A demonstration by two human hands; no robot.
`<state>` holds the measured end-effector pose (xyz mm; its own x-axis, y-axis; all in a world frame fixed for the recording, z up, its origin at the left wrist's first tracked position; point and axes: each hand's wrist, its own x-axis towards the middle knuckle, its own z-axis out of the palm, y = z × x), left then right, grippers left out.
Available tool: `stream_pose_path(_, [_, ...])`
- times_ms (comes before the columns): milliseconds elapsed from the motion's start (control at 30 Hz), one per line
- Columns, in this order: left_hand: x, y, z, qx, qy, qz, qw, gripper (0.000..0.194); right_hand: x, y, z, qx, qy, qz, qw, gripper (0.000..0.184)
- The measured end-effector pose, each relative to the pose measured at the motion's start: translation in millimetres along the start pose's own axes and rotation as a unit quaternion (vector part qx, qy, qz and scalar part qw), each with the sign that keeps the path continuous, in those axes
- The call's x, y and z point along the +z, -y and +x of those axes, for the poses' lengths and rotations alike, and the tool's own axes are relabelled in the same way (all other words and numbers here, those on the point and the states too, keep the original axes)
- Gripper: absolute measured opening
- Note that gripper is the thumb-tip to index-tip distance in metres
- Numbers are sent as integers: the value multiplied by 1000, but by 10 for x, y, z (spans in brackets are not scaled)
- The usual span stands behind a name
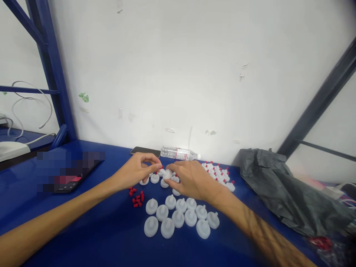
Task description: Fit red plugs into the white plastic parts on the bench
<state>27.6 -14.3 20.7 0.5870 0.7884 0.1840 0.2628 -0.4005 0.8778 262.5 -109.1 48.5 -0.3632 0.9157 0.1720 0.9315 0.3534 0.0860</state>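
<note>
My left hand (pixel 139 170) is pinched, thumb and forefinger meeting at what looks like a small red cap (pixel 161 167), mostly hidden by the fingertips. In the fingers of my right hand (pixel 191 177) is a white round plastic lid (pixel 167 174) with its narrow end toward the left fingertips. Under and around both hands stand more white lids (pixel 155 178), several with red caps on their spouts. Nearer me are several white lids (pixel 167 227) with bare spouts. Loose red caps (pixel 137 201) lie in a small pile below my left hand.
More red-capped lids (pixel 219 172) are grouped right of my right hand. A water bottle (pixel 180 152) and a dark phone (pixel 145 151) lie by the wall. On the left is a black device (pixel 80 178), partly blurred; on the right, a dark plastic bag (pixel 275 185).
</note>
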Motion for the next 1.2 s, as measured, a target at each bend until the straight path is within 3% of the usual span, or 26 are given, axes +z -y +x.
stream_pose_path(267, [-29, -14, 9, 7, 16, -16, 1000, 51, 56, -86, 7, 7, -36, 13, 999, 25])
stream_pose_path(433, [-26, 38, 25, 15, -2, 7, 1000, 53, 89, -128, 12, 3, -78, 63, 995, 40])
stream_pose_path(633, [-13, 170, 58, 26, 48, 3, 999, 52, 135, -99, 7, -23, -104, 95, 990, 42])
stream_pose_path(767, [-52, 183, 64, 36, 83, -1, 996, 52, 202, -61, 9, -48, -105, 76, 990, 43])
stream_pose_path(1000, [-42, 186, 36, 20, 89, 12, 996, 43, 365, -106, 36, -88, -96, 41, 991, 46])
stream_pose_path(1200, [-39, 184, 44, 14, 96, 27, 995, 44, 509, -187, 66, -165, -159, -30, 973, 49])
